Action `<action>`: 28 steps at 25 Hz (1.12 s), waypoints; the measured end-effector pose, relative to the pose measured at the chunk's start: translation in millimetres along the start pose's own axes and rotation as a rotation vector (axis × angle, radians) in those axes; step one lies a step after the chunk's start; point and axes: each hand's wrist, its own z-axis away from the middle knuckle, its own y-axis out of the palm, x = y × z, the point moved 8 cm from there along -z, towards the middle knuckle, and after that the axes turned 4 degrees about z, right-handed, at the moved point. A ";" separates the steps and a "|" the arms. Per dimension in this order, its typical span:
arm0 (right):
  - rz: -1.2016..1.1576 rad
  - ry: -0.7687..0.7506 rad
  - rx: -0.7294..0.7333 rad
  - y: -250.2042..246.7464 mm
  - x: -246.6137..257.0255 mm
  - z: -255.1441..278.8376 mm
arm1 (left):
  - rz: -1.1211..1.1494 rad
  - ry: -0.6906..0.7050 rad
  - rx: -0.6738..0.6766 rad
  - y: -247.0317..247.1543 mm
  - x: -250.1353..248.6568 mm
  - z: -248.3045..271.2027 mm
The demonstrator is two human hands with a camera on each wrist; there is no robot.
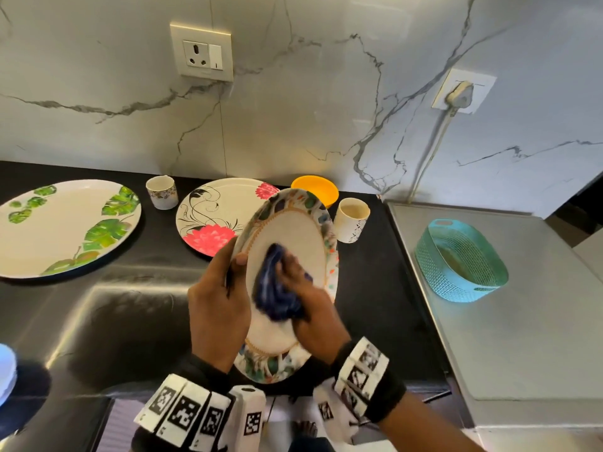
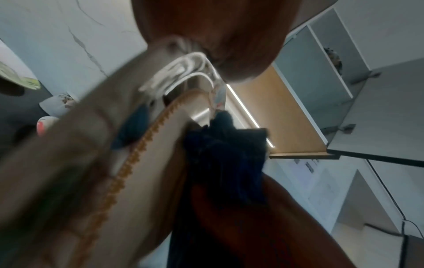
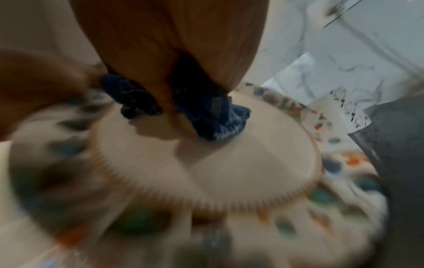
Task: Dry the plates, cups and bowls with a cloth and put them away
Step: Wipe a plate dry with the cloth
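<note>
So that its cream face is presented for wiping, the oval plate with a multicoloured patterned rim (image 1: 290,230) is gripped at its 9 o'clock edge by the left hand (image 1: 217,308), while the bunched dark blue cloth (image 1: 277,288) is clutched and pressed to it by the right hand (image 1: 311,318).

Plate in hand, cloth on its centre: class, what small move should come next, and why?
Probably sweep the cloth outward over the rim. The right hand presses it only on the plate centre, while the left hand grips the edge, holding the plate tilted above the counter.
</note>
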 end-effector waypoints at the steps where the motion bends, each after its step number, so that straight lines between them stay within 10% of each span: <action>1: 0.026 -0.096 0.084 19.0 3.8 21.4 | -0.018 0.005 0.003 -2.4 2.4 -2.2; 4: 0.140 -0.191 0.115 31.8 -38.2 66.7 | -0.006 0.001 -0.006 -8.1 7.0 -4.5; 9: -0.067 0.133 -0.263 -32.8 -62.3 2.7 | -0.015 0.047 0.025 -0.3 -0.6 0.1; 13: 0.055 -0.187 -0.092 8.4 4.9 5.1 | -0.030 0.012 0.010 -1.3 3.9 -2.4; 17: 0.162 -0.293 0.114 45.6 -34.7 71.5 | 0.031 -0.083 -0.058 -15.9 20.5 2.9; 24: -0.131 0.363 -0.311 -36.8 -86.2 -11.1 | 0.036 -0.022 -0.017 -11.2 15.0 8.5; 28: 0.012 0.003 -0.302 -41.9 4.4 -46.2 | 0.049 0.056 -0.071 -13.7 8.7 14.5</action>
